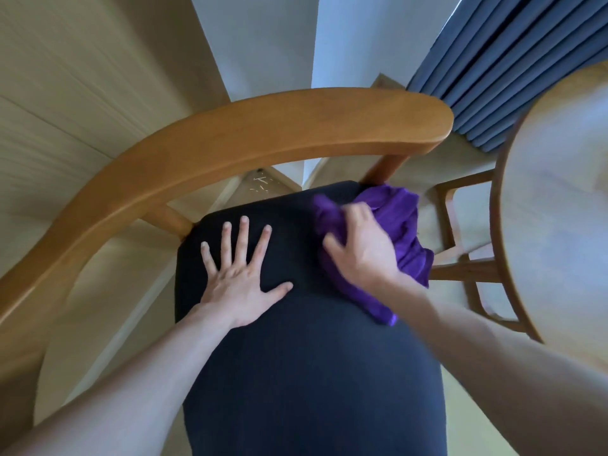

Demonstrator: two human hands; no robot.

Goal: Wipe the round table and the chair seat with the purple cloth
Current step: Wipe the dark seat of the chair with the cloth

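1. Closest to the person is the dark chair seat (312, 373), its padded top filling the lower middle of the view, with both bare forearms reaching in over it.
2. The left hand (241, 278) lies flat on the seat's left half, fingers straight and spread, thumb out to the side, holding nothing.
3. The right hand (360, 250) sits on the seat's far right part, its fingers curled into the purple cloth (404, 232) and gripping it against the cushion.
4. The cloth is bunched up; part of it spreads under the hand and part hangs past the seat's right edge, near the back corner post.
5. Beyond the hands, the curved wooden backrest (263, 139) arcs from the left side across to the right, standing on short posts above the seat.
6. To the right, just beside the chair, stands the round table (559, 205), pale-topped with a wooden rim and wooden legs below.
7. Farthest off hang blue curtains (513, 60) at upper right, with a pale wall (263, 37) behind the chair.
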